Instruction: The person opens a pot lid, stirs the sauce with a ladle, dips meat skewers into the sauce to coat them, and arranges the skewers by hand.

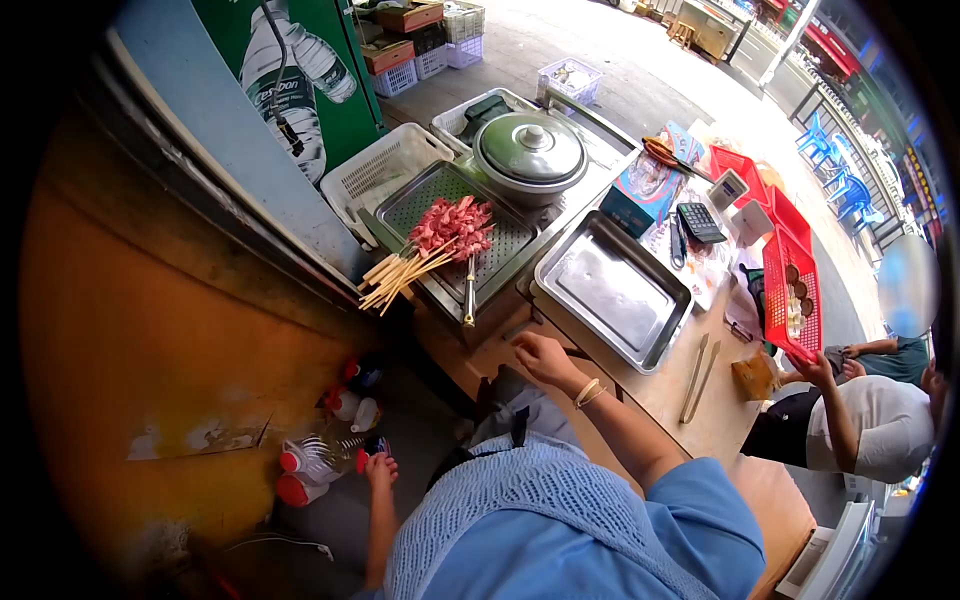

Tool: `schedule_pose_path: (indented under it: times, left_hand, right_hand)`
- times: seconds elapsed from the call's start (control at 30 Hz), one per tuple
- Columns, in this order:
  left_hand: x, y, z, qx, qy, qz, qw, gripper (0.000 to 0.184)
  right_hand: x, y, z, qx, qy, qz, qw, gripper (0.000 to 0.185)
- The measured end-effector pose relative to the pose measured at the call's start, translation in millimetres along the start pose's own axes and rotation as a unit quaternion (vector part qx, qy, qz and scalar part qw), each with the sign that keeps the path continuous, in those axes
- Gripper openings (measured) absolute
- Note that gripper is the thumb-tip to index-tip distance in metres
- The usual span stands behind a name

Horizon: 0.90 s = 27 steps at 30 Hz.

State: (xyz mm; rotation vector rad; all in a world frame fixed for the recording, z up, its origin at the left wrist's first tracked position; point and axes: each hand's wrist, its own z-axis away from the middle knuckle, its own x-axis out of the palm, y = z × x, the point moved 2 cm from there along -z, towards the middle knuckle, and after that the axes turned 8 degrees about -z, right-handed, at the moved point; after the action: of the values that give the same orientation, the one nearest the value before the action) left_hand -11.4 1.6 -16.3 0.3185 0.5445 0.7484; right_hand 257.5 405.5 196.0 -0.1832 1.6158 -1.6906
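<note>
Low on the left, my left hand [380,468] has its fingers closed around a small red-and-blue container [372,452]. Several red-capped bottles [312,458] stand on the floor beside it. My right hand [540,357], a bracelet at its wrist, hovers by the counter's front edge with loosely curled fingers; nothing shows in them. Beyond that hand, a knife-like tool with a pale handle [469,300] rests on a perforated metal tray [438,190]. Raw meat skewers [452,228] are heaped there, their wooden sticks overhanging the front rim.
A lidded pot [530,150] stands behind the skewers. On the counter's right are a bare metal tray [615,290], tongs [699,378] and a calculator [700,223]. At far right, a person [870,425] holds a red basket [790,285]. An orange wall [170,350] bounds the left.
</note>
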Motion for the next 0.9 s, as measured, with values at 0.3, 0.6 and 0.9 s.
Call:
schedule_pose_path:
  times: [0.3,0.6,0.9]
  left_hand:
    - [13.3,132.9,-30.6,0.035,-0.015,0.011,0.999,0.018]
    - [57.5,96.5,-32.6,-0.127,-0.088,-0.073,0.985,0.018]
    - [51.9,203.2,-91.8,-0.051,-0.124,-0.158,0.978,0.017]
  right_hand:
    - [-112.3,-26.6,-233.1,-0.074,0.233,0.019,0.969,0.030]
    - [-153.6,-4.1,-444.1,0.037,0.230,0.204,0.951,0.051]
    - [-199.8,-77.2,-355.7,-0.091,0.317,0.152,0.932,0.040]
